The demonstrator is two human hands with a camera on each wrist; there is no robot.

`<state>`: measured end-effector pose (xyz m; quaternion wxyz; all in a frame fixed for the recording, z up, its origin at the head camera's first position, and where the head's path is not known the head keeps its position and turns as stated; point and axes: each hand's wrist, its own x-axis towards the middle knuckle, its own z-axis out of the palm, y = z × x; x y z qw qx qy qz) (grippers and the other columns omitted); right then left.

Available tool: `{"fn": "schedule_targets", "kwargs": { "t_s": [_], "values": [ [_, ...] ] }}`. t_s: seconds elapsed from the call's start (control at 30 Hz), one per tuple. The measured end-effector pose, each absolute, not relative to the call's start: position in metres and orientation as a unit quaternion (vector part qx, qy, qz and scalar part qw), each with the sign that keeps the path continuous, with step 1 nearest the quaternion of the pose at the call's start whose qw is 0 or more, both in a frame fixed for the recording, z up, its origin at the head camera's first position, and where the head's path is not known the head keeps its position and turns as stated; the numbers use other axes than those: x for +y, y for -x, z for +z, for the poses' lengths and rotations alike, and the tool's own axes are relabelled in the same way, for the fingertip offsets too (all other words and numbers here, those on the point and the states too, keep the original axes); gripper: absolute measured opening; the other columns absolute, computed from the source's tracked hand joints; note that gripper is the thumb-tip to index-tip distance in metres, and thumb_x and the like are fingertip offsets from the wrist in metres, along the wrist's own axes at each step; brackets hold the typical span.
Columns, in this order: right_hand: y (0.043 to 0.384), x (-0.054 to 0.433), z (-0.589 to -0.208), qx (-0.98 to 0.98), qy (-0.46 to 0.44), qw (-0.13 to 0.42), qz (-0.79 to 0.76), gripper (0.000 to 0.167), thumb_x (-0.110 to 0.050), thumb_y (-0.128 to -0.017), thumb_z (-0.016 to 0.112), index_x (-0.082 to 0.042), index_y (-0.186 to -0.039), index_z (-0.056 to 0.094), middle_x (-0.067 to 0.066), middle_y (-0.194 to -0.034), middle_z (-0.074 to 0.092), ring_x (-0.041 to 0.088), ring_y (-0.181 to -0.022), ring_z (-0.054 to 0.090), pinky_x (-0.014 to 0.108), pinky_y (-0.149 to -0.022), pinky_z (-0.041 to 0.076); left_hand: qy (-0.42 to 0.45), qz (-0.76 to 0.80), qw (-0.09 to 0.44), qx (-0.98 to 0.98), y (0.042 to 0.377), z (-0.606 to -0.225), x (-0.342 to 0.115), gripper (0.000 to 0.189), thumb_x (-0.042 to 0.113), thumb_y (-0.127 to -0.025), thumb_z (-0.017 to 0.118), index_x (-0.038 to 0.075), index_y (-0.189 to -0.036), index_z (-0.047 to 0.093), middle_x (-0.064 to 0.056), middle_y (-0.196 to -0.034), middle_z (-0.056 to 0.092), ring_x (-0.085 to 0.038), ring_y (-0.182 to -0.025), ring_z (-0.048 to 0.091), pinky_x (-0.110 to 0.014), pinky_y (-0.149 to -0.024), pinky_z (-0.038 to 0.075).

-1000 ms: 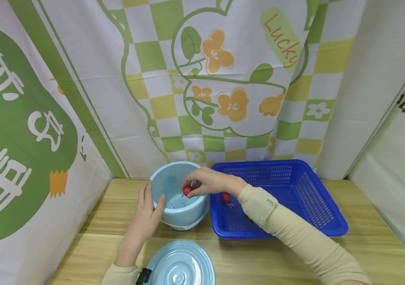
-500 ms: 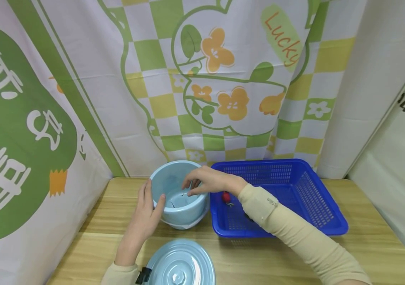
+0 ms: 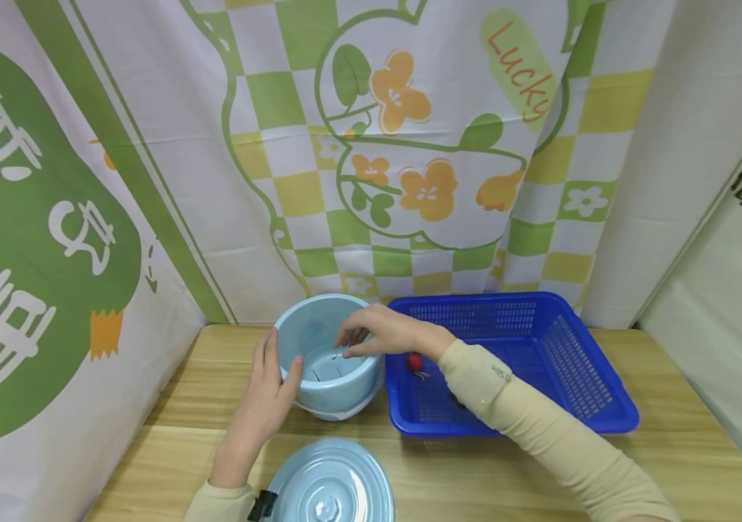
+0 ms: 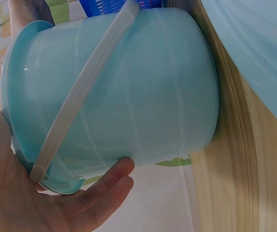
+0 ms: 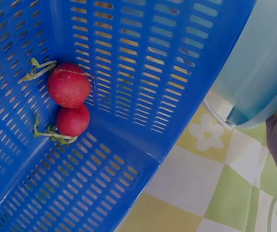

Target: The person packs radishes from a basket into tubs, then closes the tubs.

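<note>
Softly creased cloth [image 3: 410,181], printed with green and yellow checks and orange flowers, hangs behind my pale wood-grain tabletop [image 3: 169,464]. On that wood stands a round, light-blue plastic bucket [image 3: 338,395], glossy and smooth, with a flat, whitish handle [image 4: 84,92] slanting across its side. My left hand [image 3: 269,399] is clamped on its rim, thumb over the edge and fingers along the outer wall. My right hand [image 3: 387,333] hangs at the opening, thumb and fingers apart and loosely bent, with nothing that I can see between them. Beige, wrinkled sleeves [image 3: 553,424] cover my forearms. Just right of the bucket sits a deep-blue, rectangular plastic basket [image 3: 540,362], pierced by rows of slots. Inside, in one corner, a larger round red radish [image 5: 69,85] touches a smaller red radish [image 5: 73,121], both with pale green stem stubs. Nearer me lies a circular light-blue lid [image 3: 325,482], ringed with concentric ridges around a central knob.
</note>
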<state>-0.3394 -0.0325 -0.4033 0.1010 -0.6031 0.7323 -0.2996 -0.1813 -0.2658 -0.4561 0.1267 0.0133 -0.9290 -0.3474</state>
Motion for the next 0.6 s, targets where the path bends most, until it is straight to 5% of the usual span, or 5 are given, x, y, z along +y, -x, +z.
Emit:
{"fn": "schedule_targets", "kwargs": {
  "t_s": [0.23,0.6],
  "values": [
    [0.342,-0.029,-0.406,0.721,0.591,0.093,-0.35,0.016,-0.018,-0.097,0.08,-0.009,-0.11,0.079,-0.002,-0.102,0.078,0.006,-0.092,0.073,0.024,-0.086,0.06,-0.011,-0.344,0.129,-0.93,0.182,-0.456,-0.266,0.083,0.052,-0.113,0.039,0.001,-0.169,0.005,-0.02,-0.173,0.009,-0.048,-0.151,0.032,-0.067,-0.118,0.033],
    [0.345,-0.009,-0.408,0.693,0.497,0.192,-0.486,0.017,-0.017,-0.099,0.077,-0.012,-0.116,0.078,0.001,-0.111,0.077,0.024,-0.108,0.073,0.038,-0.099,0.058,-0.012,-0.342,0.134,-0.93,0.182,-0.457,-0.266,0.083,0.052,-0.112,0.039,0.002,-0.169,0.006,-0.02,-0.173,0.011,-0.05,-0.15,0.033,-0.068,-0.117,0.034]
  ]
}}
